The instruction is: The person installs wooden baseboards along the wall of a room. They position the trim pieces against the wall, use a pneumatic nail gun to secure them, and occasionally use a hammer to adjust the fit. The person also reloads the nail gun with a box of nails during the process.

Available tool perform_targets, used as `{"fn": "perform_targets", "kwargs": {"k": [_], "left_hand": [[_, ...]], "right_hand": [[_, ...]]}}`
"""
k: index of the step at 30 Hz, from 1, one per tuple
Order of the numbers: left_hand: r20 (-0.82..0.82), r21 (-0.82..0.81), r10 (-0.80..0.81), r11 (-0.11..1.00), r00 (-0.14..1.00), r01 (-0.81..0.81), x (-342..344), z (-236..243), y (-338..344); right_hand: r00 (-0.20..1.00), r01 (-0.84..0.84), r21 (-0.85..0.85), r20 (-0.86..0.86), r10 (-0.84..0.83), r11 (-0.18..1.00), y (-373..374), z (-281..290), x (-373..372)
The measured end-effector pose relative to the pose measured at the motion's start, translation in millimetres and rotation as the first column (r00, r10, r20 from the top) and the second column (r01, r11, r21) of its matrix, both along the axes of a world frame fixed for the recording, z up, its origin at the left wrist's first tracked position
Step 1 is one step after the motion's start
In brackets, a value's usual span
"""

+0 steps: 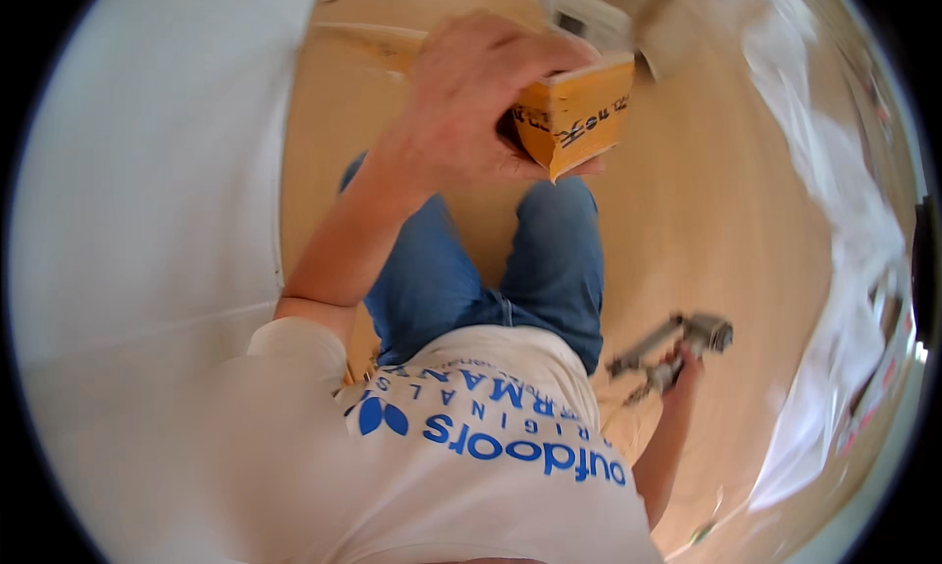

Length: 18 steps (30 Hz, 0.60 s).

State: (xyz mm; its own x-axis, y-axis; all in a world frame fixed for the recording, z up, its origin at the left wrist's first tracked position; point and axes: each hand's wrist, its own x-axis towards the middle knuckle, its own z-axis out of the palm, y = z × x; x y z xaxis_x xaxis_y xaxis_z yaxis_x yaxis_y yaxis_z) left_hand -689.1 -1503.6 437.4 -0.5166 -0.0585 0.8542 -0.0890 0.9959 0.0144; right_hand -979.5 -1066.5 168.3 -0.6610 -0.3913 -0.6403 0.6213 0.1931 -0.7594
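Observation:
My left hand (471, 103) is raised in front of me and grips a small orange cardboard box (579, 113) with dark print, its flap end pointing right. My right hand (682, 368) hangs low at my side, closed around a grey metal nail gun (677, 343) whose body points left and up. I am standing; my blue jeans and white printed shirt fill the lower middle of the view.
Light wooden floor (706, 230) lies underfoot. A white wall (147, 172) runs along the left. Crumpled white plastic sheeting (844, 250) lies along the right side, and blurred pale objects (628, 15) sit on the floor at the top.

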Motion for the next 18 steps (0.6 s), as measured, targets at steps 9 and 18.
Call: {"fn": "perform_targets", "kwargs": {"k": [9,18], "left_hand": [[-0.222,-0.033,0.148,0.987,0.964,-0.160,157.9,58.8,-38.1],[-0.084,0.256,0.049,0.966,0.995,-0.026,116.4,-48.1,19.9]], "right_hand": [[0.159,-0.160,0.907,-0.367,0.917,0.391,-35.7,-87.0,63.1],[0.222,-0.255,0.946,-0.142,0.965,0.198,-74.9,-159.2,88.6]]}}
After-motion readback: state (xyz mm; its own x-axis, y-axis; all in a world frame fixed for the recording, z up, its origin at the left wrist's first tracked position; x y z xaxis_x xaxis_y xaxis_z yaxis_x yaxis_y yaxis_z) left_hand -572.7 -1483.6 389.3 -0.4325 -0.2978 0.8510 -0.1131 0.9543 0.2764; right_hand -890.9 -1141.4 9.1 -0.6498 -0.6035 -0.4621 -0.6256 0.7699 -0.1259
